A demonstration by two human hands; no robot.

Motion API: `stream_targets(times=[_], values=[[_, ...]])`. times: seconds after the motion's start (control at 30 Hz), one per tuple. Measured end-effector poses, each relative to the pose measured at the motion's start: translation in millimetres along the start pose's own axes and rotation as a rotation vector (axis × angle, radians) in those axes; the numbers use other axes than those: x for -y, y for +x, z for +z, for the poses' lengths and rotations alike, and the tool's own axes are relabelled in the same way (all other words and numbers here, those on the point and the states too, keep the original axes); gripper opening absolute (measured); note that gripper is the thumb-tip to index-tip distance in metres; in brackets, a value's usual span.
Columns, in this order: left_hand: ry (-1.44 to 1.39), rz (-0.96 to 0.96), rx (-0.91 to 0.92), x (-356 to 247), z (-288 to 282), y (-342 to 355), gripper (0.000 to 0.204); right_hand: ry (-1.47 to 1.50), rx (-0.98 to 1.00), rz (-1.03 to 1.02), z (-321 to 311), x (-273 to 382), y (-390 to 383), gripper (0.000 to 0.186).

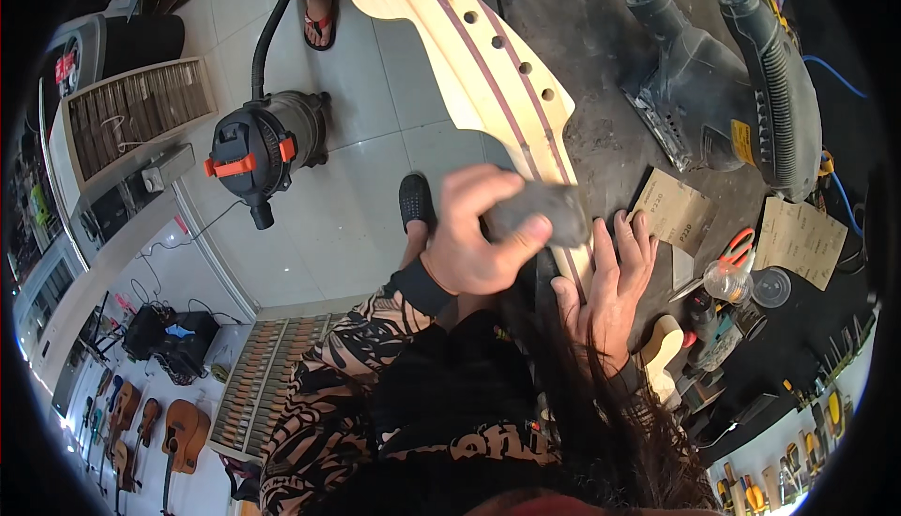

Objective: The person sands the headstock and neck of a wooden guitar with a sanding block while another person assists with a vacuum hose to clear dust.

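A pale wooden guitar neck (pixel 511 113) with dark reddish stripes lies slantwise at the table's left edge. Its headstock points away from me and has a row of several round holes. In my left hand (pixel 474 239) is a dark grey sanding block (pixel 554 214), gripped between thumb and fingers and resting on the neck below the headstock. My right hand (pixel 610 286) straddles the neck just nearer to me, thumb on one side and extended fingers on the other. Long hair and my body hide the neck's near end.
Sandpaper sheets (pixel 676 204), red-handled scissors (pixel 738 248), a clear cup (pixel 727 281) and a drill (pixel 702 314) lie to the right. A dusty power tool (pixel 699 84) stands behind them. On the floor are a shop vacuum (pixel 272 145) and another person's foot (pixel 319 19).
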State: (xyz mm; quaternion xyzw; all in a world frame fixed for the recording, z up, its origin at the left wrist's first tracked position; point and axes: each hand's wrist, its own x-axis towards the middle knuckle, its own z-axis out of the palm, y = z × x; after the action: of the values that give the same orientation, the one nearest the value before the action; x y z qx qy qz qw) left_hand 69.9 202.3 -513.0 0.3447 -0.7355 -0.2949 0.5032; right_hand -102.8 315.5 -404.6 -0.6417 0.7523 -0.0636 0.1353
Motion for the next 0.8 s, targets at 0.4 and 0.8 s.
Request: stream_targets(times=[0.4,0.8], values=[[-0.191,-0.037,-0.01,-59.7,-18.8,-7.7,0.053,0.341,-0.248,-0.165,-2.8,-3.4,-5.7,0.057],[-0.443,-0.185,0.292,-76.7,-17.4,9.2,0.055,0.903,-0.267,-0.082,9.3,1.6,1.1,0.053]])
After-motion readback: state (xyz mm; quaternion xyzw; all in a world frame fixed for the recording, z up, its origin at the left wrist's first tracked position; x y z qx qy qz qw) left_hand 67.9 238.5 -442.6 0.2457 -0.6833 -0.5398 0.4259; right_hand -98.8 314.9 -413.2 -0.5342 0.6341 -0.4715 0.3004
